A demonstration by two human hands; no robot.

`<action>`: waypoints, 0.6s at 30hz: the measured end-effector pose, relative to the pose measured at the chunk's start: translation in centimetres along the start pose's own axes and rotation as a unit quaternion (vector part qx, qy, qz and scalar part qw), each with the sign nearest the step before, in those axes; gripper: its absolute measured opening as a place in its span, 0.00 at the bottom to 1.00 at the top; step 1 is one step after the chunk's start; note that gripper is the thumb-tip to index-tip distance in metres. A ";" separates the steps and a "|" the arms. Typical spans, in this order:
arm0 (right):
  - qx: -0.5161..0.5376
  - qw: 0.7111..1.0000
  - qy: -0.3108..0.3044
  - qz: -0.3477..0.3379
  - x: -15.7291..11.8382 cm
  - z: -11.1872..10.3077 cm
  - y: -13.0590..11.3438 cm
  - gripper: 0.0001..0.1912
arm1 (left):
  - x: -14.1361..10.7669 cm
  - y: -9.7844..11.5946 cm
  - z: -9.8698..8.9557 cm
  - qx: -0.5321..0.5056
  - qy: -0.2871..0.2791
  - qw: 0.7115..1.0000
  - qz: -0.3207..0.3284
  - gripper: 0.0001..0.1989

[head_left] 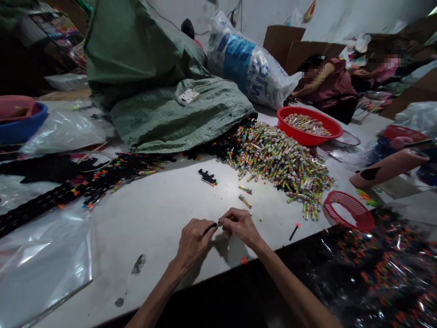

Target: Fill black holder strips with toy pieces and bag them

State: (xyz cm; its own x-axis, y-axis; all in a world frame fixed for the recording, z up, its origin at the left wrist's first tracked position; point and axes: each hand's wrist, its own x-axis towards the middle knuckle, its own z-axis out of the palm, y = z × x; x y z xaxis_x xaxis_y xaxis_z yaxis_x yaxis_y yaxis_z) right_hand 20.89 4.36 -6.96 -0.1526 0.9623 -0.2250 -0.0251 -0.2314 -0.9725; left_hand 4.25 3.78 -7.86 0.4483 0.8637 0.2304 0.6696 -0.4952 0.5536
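My left hand is closed around a small black plastic piece, mostly hidden by the fingers. Fingertips of my right hand pinch together against the end of that piece; a tiny bluish bit shows between the hands, but what the right fingers hold is mostly covered. Just beyond lie two loose clear tubes filled with coloured beads, the nearer tube and the farther tube. A black toy gun with an orange tip rests farther back. Right of my hands is a thin black stick with an orange end.
A large heap of bead-filled tubes covers the back right, beside a red basin of more. A red basket lies tipped near the edge. Green sacks and black toy parts line the back. A person sits beyond.
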 end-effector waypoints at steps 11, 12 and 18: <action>-0.622 0.774 0.117 0.005 4.5 -7.3 -2.0 0.10 | 8.5 -5.6 -3.6 0.237 -0.071 0.969 0.003 0.23; -0.638 0.762 0.107 0.016 4.7 -7.1 -2.1 0.10 | 10.6 -5.4 -3.2 0.257 -0.093 0.962 -0.002 0.25; -0.626 0.760 0.171 0.030 4.4 -4.5 -1.3 0.13 | 15.9 -6.5 -0.4 0.264 -0.130 0.955 0.035 0.14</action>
State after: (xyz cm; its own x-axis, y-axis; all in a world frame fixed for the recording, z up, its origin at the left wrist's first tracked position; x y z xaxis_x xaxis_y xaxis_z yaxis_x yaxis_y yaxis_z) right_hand 24.69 9.52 -6.98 0.1544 0.9859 -0.0647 0.9645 -0.1646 -0.2066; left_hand 6.83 20.75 -7.46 0.5893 0.8079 0.0069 0.8068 -0.5888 0.0483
